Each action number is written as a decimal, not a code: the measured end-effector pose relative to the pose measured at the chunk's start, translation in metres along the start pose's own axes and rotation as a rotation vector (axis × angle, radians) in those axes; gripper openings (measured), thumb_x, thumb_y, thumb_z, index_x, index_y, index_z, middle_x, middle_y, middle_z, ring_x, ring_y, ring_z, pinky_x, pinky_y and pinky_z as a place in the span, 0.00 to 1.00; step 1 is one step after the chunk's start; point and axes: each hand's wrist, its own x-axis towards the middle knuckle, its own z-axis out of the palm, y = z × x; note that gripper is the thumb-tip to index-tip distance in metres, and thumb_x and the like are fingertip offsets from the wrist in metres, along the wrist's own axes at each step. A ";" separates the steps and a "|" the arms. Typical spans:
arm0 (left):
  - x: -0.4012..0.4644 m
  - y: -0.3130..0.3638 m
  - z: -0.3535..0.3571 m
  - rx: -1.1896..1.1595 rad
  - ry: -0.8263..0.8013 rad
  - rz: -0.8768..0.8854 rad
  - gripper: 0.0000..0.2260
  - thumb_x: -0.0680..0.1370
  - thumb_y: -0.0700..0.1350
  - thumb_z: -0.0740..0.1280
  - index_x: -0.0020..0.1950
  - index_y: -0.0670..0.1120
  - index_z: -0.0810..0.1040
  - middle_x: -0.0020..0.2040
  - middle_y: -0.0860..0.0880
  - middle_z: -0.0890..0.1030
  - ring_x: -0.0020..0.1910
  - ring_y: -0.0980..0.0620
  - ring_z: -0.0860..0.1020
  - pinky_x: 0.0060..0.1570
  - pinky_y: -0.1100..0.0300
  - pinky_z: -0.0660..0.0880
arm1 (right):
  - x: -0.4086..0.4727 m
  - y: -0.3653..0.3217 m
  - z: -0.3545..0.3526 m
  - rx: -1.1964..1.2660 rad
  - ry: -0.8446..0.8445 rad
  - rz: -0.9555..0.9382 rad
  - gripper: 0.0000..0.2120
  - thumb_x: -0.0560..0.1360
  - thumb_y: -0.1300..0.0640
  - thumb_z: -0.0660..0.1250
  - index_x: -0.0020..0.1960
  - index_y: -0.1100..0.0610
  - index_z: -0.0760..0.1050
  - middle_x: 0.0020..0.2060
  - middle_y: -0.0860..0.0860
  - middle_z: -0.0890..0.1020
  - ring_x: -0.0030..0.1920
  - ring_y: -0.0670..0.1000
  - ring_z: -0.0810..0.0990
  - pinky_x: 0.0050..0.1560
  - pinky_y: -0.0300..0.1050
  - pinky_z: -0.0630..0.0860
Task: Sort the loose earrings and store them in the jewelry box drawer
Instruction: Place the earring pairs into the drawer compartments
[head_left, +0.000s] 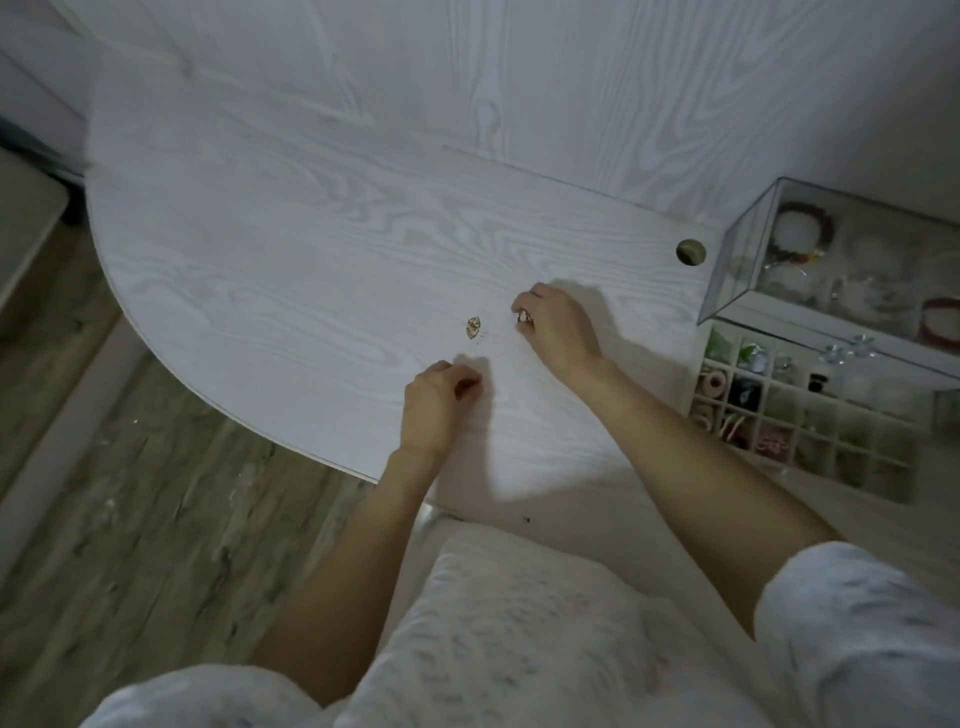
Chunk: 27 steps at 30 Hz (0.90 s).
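Two hands work over the white bench (311, 249). The right hand (558, 332) pinches a small earring (523, 317) at its fingertips; the left hand (436, 402) is curled, and whether it holds anything cannot be told. One gold earring (473, 327) lies loose between them. The step seems to be sorting; next, the pinched piece likely needs carrying to the open drawer (800, 415) of the jewelry box (737, 270) at the right.

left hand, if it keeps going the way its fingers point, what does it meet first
Probably the small gold earrings lying loose on the white table, just beyond the left hand; the exact line is hard to judge.
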 end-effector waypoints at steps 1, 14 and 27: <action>0.000 0.001 0.001 0.015 -0.005 0.014 0.05 0.73 0.41 0.69 0.47 0.45 0.83 0.42 0.43 0.82 0.40 0.46 0.79 0.40 0.61 0.70 | -0.006 0.000 0.001 -0.002 0.001 -0.002 0.10 0.74 0.68 0.65 0.55 0.64 0.76 0.51 0.60 0.78 0.49 0.60 0.77 0.48 0.55 0.76; -0.001 0.063 0.040 0.096 -0.206 0.294 0.03 0.71 0.36 0.68 0.42 0.41 0.81 0.41 0.43 0.81 0.38 0.45 0.79 0.37 0.62 0.68 | -0.177 0.031 -0.029 0.257 0.229 0.294 0.07 0.70 0.66 0.68 0.48 0.60 0.78 0.43 0.55 0.79 0.41 0.54 0.78 0.43 0.48 0.76; 0.004 0.124 0.082 0.162 -0.360 0.485 0.03 0.70 0.39 0.71 0.42 0.43 0.81 0.41 0.43 0.82 0.39 0.44 0.80 0.41 0.58 0.73 | -0.262 0.160 -0.118 0.206 0.775 0.740 0.09 0.70 0.66 0.69 0.50 0.63 0.75 0.42 0.59 0.81 0.42 0.54 0.79 0.44 0.39 0.71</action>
